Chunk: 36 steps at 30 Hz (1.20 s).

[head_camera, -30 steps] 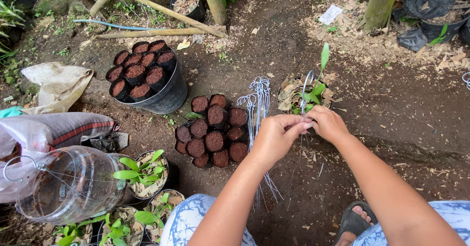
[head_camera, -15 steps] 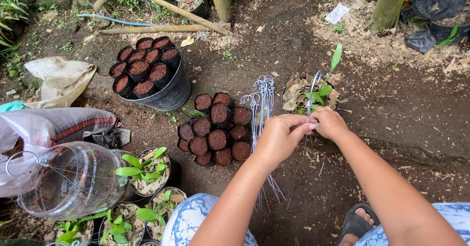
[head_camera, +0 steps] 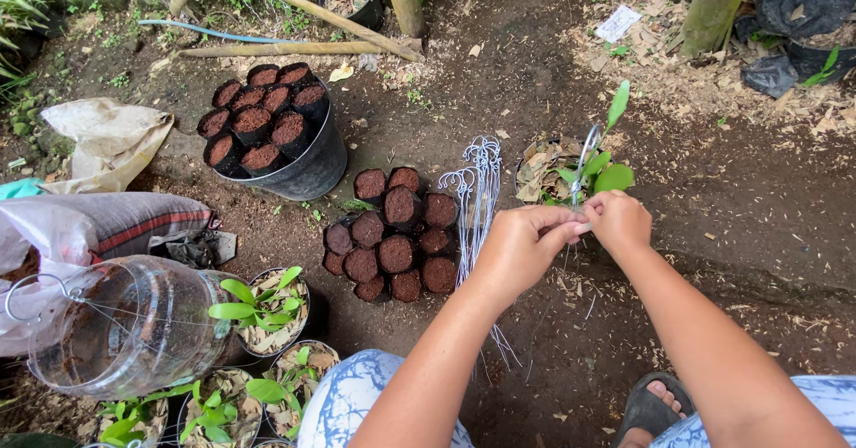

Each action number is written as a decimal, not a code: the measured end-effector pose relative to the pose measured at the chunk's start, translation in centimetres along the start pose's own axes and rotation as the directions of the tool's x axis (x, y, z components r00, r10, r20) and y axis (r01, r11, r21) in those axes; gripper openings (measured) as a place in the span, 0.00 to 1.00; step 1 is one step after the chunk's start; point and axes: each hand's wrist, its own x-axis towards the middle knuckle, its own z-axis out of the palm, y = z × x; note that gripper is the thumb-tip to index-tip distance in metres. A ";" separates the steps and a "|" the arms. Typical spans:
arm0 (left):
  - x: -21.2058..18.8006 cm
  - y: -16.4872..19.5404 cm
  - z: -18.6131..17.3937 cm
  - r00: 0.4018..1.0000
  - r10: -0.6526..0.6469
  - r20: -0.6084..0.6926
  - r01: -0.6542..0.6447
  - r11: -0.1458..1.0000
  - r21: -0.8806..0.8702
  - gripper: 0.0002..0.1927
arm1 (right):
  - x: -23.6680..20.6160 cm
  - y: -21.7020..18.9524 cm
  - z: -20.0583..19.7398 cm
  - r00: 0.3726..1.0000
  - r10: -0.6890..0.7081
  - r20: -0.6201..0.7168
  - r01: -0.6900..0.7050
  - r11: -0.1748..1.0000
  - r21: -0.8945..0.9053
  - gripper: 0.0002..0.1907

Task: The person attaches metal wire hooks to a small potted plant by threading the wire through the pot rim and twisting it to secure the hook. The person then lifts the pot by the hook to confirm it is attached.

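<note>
My left hand [head_camera: 524, 250] and my right hand [head_camera: 617, 221] meet over the dirt, fingertips pinched together on a thin silver wire hanger [head_camera: 585, 154]. The wire rises from the hands to a hooked top above a small potted seedling [head_camera: 599, 173] with broad green leaves, whose pot [head_camera: 540, 164] is filled with dry bark and leaves. A bundle of similar wire hangers [head_camera: 476, 200] lies on the ground just left of my left hand.
A cluster of small pots filled with brown fibre [head_camera: 392, 234] sits left of the wires; a black bucket [head_camera: 303, 170] holds more. A clear plastic jug [head_camera: 125, 328] and potted seedlings [head_camera: 267, 310] are bottom left. A sack [head_camera: 107, 140], bamboo poles [head_camera: 303, 49] and my sandalled foot [head_camera: 646, 408] are around.
My hands stay together on the wire over the seedling pot. The view has shifted slightly; nothing else has visibly moved.
</note>
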 end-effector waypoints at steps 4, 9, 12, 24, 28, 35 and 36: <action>0.1 -0.1 0.2 0.999 -0.036 0.013 0.036 0.999 -0.003 0.11 | -0.2 0.3 0.6 0.983 -0.179 -0.048 0.170 0.973 -0.155 0.05; 0.1 -0.3 0.1 1.000 -0.004 0.008 0.004 0.999 -0.037 0.11 | -0.3 0.2 0.6 0.966 -0.257 -0.039 0.251 0.960 -0.125 0.08; 0.3 -0.4 -0.1 1.000 -0.004 -0.004 0.004 1.000 -0.025 0.11 | -1.2 0.2 0.5 0.977 -0.212 0.009 0.211 0.968 -0.135 0.11; 1.1 -0.1 0.9 1.000 -0.015 -0.004 0.015 0.999 -0.043 0.11 | -1.4 0.2 -0.5 0.962 -0.089 0.256 0.121 0.986 -0.113 0.15; 1.4 -0.6 1.1 0.999 -0.043 0.010 0.044 0.995 -0.093 0.11 | -2.0 2.6 -2.1 0.985 -0.169 0.022 0.170 0.985 -0.028 0.13; 1.2 -0.6 1.2 1.000 -0.012 0.025 0.014 0.996 -0.086 0.11 | 0.6 3.6 -1.9 0.999 -0.035 0.015 0.035 0.999 -0.013 0.43; 1.0 -0.5 1.1 1.000 -0.011 0.021 0.013 0.997 -0.072 0.11 | 0.7 3.0 -1.8 0.998 -0.008 0.068 0.010 1.000 -0.027 0.47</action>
